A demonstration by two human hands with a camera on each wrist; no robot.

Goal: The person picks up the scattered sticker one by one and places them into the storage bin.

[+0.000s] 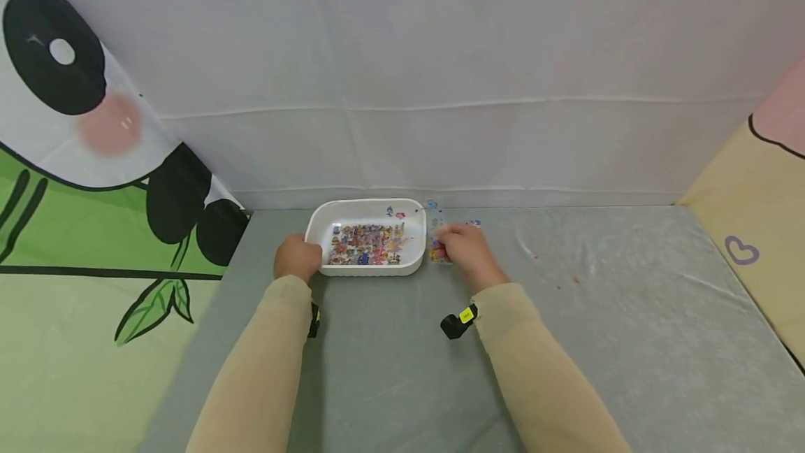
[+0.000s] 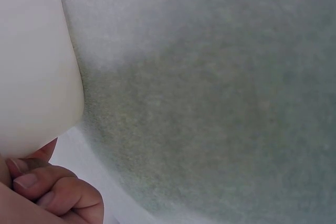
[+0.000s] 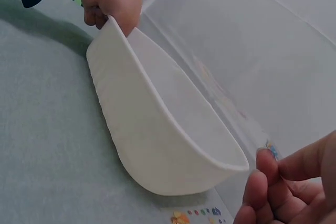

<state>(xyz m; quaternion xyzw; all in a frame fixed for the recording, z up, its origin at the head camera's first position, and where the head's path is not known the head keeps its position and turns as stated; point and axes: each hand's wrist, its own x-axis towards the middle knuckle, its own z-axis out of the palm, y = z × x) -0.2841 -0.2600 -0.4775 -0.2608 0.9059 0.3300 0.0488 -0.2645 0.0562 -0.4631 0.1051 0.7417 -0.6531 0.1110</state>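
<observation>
A white tray [image 1: 371, 271] stands on the grey cloth, with many small colourful stickers [image 1: 367, 243] inside. My left hand [image 1: 297, 258] grips the tray's left end; in the left wrist view its fingers [image 2: 73, 192] are curled by the tray's corner. Just right of the tray, my right hand [image 1: 467, 247] pinches a small blue-and-yellow sticker [image 3: 272, 149] between thumb and index finger, as the right wrist view shows. Beside that hand lies a clear strip with colourful prints [image 1: 437, 252], partly covered by the fingers.
Grey cloth [image 1: 597, 341] covers the table, and a few tiny reddish specks [image 1: 575, 279] lie on it to the right. A white fabric wall [image 1: 440, 89] rises right behind the tray. Printed cartoon cloths hang at the left [image 1: 75, 229] and right [image 1: 755, 229].
</observation>
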